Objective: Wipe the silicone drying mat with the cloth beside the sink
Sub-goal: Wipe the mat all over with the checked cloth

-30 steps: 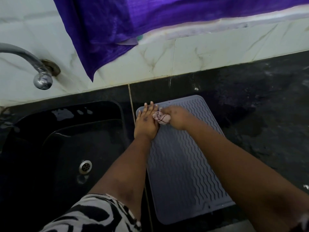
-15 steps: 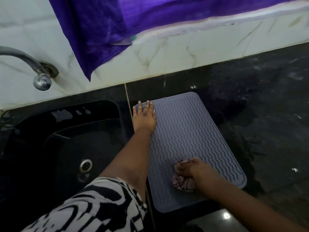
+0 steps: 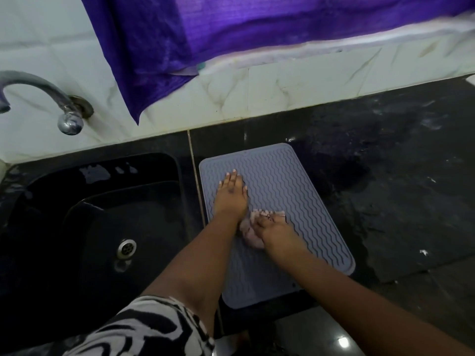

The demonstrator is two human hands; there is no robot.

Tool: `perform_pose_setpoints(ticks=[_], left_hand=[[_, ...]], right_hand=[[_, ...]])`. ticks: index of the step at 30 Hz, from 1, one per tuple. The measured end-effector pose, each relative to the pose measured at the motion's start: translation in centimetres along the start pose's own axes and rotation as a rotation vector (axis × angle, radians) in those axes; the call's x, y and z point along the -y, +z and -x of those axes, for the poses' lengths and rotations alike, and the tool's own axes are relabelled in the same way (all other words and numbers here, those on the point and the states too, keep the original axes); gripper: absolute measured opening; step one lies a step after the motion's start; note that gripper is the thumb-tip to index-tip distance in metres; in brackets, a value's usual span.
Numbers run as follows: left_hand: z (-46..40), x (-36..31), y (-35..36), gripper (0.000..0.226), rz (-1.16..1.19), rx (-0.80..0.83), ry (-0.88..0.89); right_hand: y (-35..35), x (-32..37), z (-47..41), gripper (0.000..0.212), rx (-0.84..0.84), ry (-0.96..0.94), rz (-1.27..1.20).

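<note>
A grey silicone drying mat (image 3: pixel 285 191) with wavy ridges lies on the black counter just right of the sink. My left hand (image 3: pixel 231 195) rests flat on the mat's left half, fingers together, pointing toward the wall. My right hand (image 3: pixel 272 227) is closed on a bunched pinkish cloth (image 3: pixel 250 233) and presses it onto the middle of the mat, right beside my left wrist. My fingers hide most of the cloth.
A black sink (image 3: pixel 108 227) with a metal drain (image 3: pixel 126 247) lies to the left, under a chrome tap (image 3: pixel 69 119). Wet black counter (image 3: pixel 385 188) stretches to the right. A purple fabric (image 3: pixel 205 29) hangs over the white tiled wall.
My right hand has carried the cloth from the mat's near part up toward its middle, next to my left wrist. My left hand has shifted from the far left corner a little toward me.
</note>
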State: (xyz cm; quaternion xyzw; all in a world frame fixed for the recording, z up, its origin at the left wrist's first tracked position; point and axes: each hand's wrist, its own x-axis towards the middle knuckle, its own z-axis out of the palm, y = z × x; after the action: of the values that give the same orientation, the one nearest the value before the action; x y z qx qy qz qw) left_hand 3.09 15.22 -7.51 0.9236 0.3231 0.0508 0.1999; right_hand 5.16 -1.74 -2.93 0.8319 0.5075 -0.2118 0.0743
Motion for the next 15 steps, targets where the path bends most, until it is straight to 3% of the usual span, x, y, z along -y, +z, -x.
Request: perform_pose_setpoints(ticks=[4, 6, 9, 11, 13, 15], left_hand=[[-0.4, -0.2, -0.5, 0.051, -0.003, 0.08, -0.026], [-0.3, -0.3, -1.1, 0.052, -0.005, 0.139, -0.039], [-0.6, -1.4, -2.5, 0.056, -0.02, 0.258, -0.088], [-0.8, -2.1, -3.8, 0.057, 0.004, 0.368, -0.132], [-0.5, -2.5, -4.5, 0.057, 0.101, 0.328, -0.168], [1.2, -2.9, -4.4, 0.055, 0.188, 0.187, -0.21]], right_hand=[[2.6, 0.0, 5.7, 0.071, 0.144, -0.085, 0.077], [4.0, -0.4, 9.1, 0.07, 0.171, -0.118, -0.015], [2.4, -1.7, 12.4, 0.04, 0.081, -0.097, -0.36], [0.1, -2.5, 12.9, 0.03, 0.131, -0.085, -0.454], [-2.1, -3.0, 11.5, 0.03, 0.055, -0.126, -0.507], [-3.1, -2.4, 9.0, 0.033, -0.063, -0.153, -0.599]])
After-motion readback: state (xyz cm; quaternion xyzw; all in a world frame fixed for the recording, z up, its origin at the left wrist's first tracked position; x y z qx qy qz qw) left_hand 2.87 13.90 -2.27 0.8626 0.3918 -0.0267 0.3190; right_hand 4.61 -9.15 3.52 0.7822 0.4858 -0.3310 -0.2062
